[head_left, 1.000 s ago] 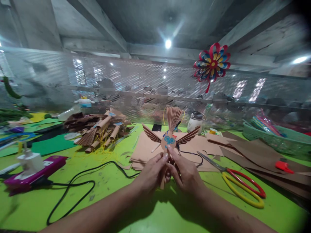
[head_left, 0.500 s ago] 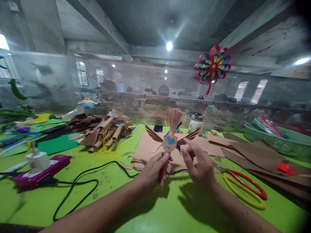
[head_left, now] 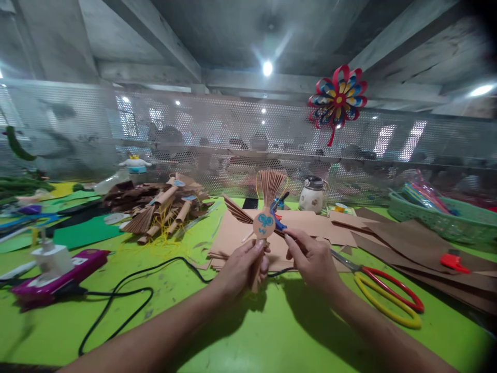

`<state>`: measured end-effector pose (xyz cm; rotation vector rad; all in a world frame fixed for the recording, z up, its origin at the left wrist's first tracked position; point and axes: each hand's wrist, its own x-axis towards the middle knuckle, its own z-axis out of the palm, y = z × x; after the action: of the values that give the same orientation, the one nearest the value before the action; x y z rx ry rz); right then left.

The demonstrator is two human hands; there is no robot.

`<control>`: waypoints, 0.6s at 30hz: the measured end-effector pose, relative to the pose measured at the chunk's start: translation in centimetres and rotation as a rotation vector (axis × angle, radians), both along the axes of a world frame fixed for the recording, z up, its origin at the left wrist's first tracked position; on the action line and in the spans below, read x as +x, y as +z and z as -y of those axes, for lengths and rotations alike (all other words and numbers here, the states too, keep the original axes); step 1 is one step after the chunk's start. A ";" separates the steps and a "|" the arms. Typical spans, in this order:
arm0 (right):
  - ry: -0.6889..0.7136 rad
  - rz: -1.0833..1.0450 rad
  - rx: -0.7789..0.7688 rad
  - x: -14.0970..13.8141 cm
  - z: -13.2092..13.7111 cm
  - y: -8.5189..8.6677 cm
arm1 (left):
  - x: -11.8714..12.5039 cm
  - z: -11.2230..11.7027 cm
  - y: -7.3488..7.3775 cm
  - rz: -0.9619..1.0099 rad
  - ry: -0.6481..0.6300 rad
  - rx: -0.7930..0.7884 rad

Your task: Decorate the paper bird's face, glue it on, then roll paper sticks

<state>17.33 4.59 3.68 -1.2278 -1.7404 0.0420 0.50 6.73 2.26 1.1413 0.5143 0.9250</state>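
My left hand is closed round the rolled stem of a brown paper bird, holding it upright above the green table. The bird has a round face with blue marks, a pleated fan tail on top and a pleated wing on its left side. My right hand is pinched on the bird's right wing, which is folded down against my fingers. Behind the bird lies a stack of brown paper sheets.
Red-and-yellow scissors lie to the right, beside brown paper strips and a green basket. A pile of finished paper birds sits back left. A purple glue gun and its black cable lie left. A small jar stands by the mesh screen.
My right hand left the bird's stem, lifted free, then pinched the right wing and pulled it down. My left hand kept hold of the stem throughout.
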 end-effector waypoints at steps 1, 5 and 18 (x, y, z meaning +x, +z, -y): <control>0.010 -0.002 -0.004 -0.1 0.0 -0.1 | 0.0 0.0 0.0 0.010 0.002 -0.003; 0.050 -0.018 -0.054 -0.6 0.0 -0.7 | 0.0 -0.1 -0.2 0.047 0.009 -0.014; 0.179 -0.167 -0.173 -2.1 0.2 -1.5 | -0.1 -0.1 0.3 0.058 0.040 -0.010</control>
<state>15.25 4.34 2.17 -1.1528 -1.7221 0.3969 0.43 6.80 2.54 1.0957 0.4961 0.9863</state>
